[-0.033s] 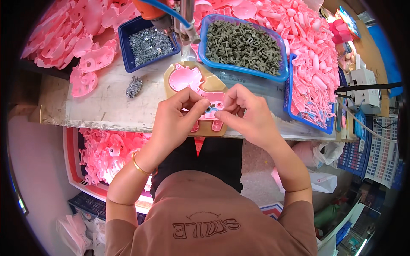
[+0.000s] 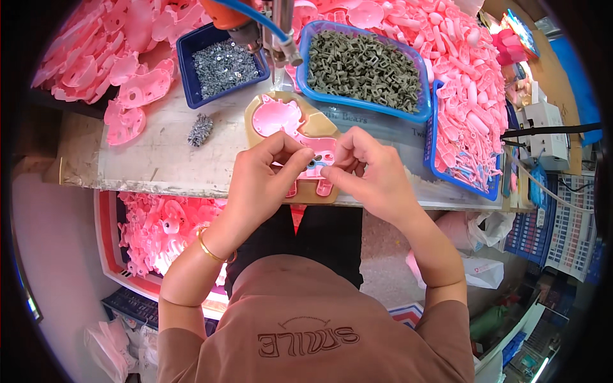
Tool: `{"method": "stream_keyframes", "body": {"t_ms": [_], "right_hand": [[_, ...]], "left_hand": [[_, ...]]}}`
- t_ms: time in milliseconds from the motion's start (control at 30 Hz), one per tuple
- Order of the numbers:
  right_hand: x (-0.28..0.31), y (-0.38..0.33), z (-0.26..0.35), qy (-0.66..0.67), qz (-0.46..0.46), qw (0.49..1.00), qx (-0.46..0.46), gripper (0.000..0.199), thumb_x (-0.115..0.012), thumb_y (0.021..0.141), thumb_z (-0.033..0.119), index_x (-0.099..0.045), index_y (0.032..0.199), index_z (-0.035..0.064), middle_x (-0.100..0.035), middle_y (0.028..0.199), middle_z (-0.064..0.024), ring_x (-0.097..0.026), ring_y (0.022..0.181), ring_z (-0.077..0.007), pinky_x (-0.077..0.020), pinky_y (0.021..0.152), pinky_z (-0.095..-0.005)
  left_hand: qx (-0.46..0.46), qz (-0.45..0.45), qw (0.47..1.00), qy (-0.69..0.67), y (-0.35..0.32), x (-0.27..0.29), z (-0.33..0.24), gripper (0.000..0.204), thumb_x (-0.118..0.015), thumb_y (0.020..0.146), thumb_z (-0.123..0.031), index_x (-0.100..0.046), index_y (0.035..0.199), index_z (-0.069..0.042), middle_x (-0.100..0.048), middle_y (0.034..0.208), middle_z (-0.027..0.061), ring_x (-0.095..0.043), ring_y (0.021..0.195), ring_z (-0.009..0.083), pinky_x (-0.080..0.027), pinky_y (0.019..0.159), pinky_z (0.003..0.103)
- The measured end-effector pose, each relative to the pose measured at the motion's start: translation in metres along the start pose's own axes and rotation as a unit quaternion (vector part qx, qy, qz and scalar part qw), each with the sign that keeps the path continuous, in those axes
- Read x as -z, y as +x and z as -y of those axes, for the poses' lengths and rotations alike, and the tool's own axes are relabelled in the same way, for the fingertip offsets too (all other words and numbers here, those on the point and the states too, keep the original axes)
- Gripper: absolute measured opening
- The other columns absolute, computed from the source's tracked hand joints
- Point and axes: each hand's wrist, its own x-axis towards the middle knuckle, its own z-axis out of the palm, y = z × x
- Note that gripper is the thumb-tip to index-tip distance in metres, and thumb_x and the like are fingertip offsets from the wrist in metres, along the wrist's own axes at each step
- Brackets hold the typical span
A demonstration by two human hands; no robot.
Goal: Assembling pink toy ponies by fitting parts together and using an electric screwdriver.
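A pink plastic toy half-shell (image 2: 277, 117) lies hollow side up in a tan holding block (image 2: 258, 132) at the table's front edge. Both hands work over its lower part. My left hand (image 2: 271, 167) is closed in a pinch, thumb and forefinger at the shell's inside. From the other side my right hand (image 2: 372, 172) pinches low, its thumb tip close to the left fingertips. Between them show a small dark grey-green part and a light blue piece (image 2: 317, 165). The fingers partly cover these, so what each hand grips cannot be made out.
An orange power screwdriver (image 2: 230, 22) hangs above the block. Behind stand a dark blue tray of screws (image 2: 191, 89) and a blue tray of grey-green clips (image 2: 415, 115). Pink parts (image 2: 121, 38) heap around; a blue basket (image 2: 463, 182) stands right. A screw cluster (image 2: 200, 129) lies left.
The tip of the hanging screwdriver has shifted very slightly to the right. Both hands and the pink shell stay practically where they were.
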Motion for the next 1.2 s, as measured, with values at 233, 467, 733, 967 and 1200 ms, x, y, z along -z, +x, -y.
{"method": "stream_keyframes", "body": {"t_ms": [233,467,733,967,1200], "right_hand": [[0.003,-0.002,-0.007,-0.016,-0.006,1.000,0.023,0.028,-0.076,0.082,0.006,-0.048,0.079,0.0053,-0.050,0.069,0.0040,-0.043,0.062,-0.0043,-0.0371,0.055,-0.0235],[0.000,-0.004,0.004,-0.072,0.018,0.996,0.058,0.031,-0.075,0.082,0.005,-0.045,0.075,0.0044,-0.042,0.063,-0.0004,-0.041,0.059,-0.0087,-0.0355,0.053,-0.0283],[-0.022,-0.008,-0.012,-0.192,-0.049,0.966,0.164,0.032,-0.075,0.081,0.004,-0.044,0.073,0.0031,-0.045,0.059,-0.0057,-0.048,0.052,-0.0208,-0.0371,0.050,-0.0353],[-0.026,-0.012,-0.004,-0.204,-0.097,0.960,0.166,0.037,-0.075,0.080,0.002,-0.041,0.069,0.0037,-0.040,0.058,-0.0051,-0.043,0.050,-0.0186,-0.0359,0.048,-0.0348],[-0.013,-0.011,-0.001,-0.137,-0.047,0.982,0.125,0.039,-0.075,0.080,0.000,-0.038,0.068,0.0038,-0.037,0.058,-0.0029,-0.041,0.051,-0.0148,-0.0366,0.050,-0.0316]], "left_hand": [[0.044,0.057,0.990,-0.119,0.003,0.008,0.003,0.018,-0.063,0.098,-0.017,-0.062,0.094,0.000,-0.068,0.082,0.0034,-0.066,0.075,0.0074,-0.052,0.065,0.021],[0.026,0.067,0.993,-0.091,0.000,0.008,0.005,0.018,-0.064,0.098,-0.018,-0.062,0.094,0.000,-0.068,0.081,0.0029,-0.065,0.074,0.0066,-0.050,0.060,0.020],[0.009,-0.039,0.999,-0.003,-0.007,-0.002,0.006,0.014,-0.064,0.096,-0.011,-0.063,0.091,0.002,-0.065,0.074,0.0010,-0.059,0.064,0.0028,-0.047,0.058,0.019],[0.000,-0.052,0.998,0.021,-0.006,-0.004,0.000,0.014,-0.064,0.096,-0.011,-0.063,0.091,0.002,-0.066,0.076,0.0022,-0.060,0.067,0.0038,-0.047,0.058,0.019],[0.009,0.025,0.994,-0.104,-0.002,0.008,0.004,0.018,-0.063,0.097,-0.015,-0.061,0.092,0.002,-0.067,0.077,0.0040,-0.066,0.071,0.0074,-0.051,0.059,0.020]]}}
